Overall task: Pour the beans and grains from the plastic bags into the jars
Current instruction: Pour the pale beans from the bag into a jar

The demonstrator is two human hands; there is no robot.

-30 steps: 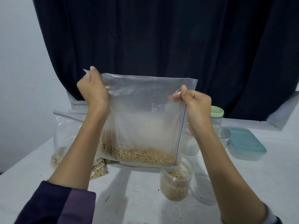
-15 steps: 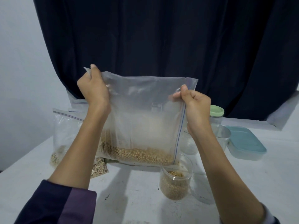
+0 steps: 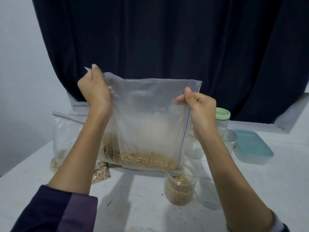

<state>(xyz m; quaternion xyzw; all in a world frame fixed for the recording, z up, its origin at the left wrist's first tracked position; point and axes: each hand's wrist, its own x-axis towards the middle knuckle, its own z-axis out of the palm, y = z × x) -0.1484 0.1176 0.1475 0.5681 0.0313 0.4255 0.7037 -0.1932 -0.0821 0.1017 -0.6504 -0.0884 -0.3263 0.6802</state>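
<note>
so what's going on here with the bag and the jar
A person holds a clear zip bag up over a white table, left hand gripping one top corner, right hand pinching the other side. Beans lie along the bag's bottom, its lower corner above an open jar already partly filled. More bags and empty jars wait behind.

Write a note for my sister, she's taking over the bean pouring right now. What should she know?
Left hand and right hand each pinch a top corner of the bean bag, held up over the table.
Its lower corner hangs at the rim of the open jar, which is partly filled with beans.
More bags of grains wait at the left; empty jars stand behind.
Left: finish this bag, then pour the others.
</note>
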